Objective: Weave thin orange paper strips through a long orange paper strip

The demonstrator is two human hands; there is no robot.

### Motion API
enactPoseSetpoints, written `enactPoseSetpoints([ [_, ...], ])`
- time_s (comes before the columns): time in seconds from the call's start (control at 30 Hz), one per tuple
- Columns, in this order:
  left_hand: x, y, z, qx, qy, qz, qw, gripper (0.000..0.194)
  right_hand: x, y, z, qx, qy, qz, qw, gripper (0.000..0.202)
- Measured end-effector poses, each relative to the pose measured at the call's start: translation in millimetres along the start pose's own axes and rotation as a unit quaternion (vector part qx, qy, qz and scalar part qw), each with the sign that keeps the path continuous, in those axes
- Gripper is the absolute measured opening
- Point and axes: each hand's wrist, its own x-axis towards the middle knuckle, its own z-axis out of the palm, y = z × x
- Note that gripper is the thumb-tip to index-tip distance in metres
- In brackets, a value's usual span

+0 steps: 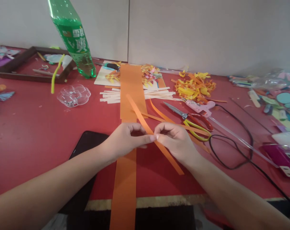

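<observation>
My left hand point(132, 138) and my right hand point(172, 139) meet near the middle of the view, thumbs and fingertips pinched on one narrow orange paper strip point(168, 156). The strip slants from upper left to lower right through both pinches. Beneath it, a wide orange paper band point(124, 179) runs from the table down over the front edge, with a wide orange piece point(133, 92) farther back. Other thin orange strips point(160, 112) lie behind my right hand, some reaching across the scissors point(195, 123) with red and yellow handles.
A green bottle point(74, 41) stands at the back left, near a dark frame point(27, 76) and clear flower-shaped dish point(74, 95). A black phone point(87, 143) lies under my left forearm. At right are a pink glue gun point(202, 107), its cord point(233, 140) and paper scraps point(195, 88).
</observation>
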Motion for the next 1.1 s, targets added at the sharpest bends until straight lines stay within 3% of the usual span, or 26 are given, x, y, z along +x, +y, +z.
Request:
enactPoseSetpoints([
  [0.1,1,-2,1.5,0.007,0.004,0.025,1.000,0.022,0,0,1,0.008,-0.004,-0.011,1.000,0.008],
  [0.23,3,-5,0.6,-0.076,0.002,0.045,0.996,0.024,-1,-1,1,0.029,0.001,-0.028,0.999,0.008],
  [0.4,11,0,-12.1,-0.184,0.112,0.105,0.971,0.032,-1,0,1,0.041,-0.016,-0.020,0.999,0.005],
  [0.53,13,3,-14.4,-0.145,0.137,0.125,0.972,0.031,-2,4,0,0.053,0.001,-0.024,0.998,0.008],
  [0.67,6,1,-4.8,-0.071,0.080,0.095,0.990,0.028,-1,8,-1,0.087,0.030,-0.051,0.994,0.003],
  [0.87,0,-1,-1.7,-0.024,0.017,0.080,0.996,0.023,-2,4,3,0.070,0.014,-0.083,0.994,0.006],
  [1.1,6,-1,-1.9,-0.116,0.022,0.065,0.991,0.027,-1,2,1,0.029,0.007,-0.074,0.997,0.007],
])
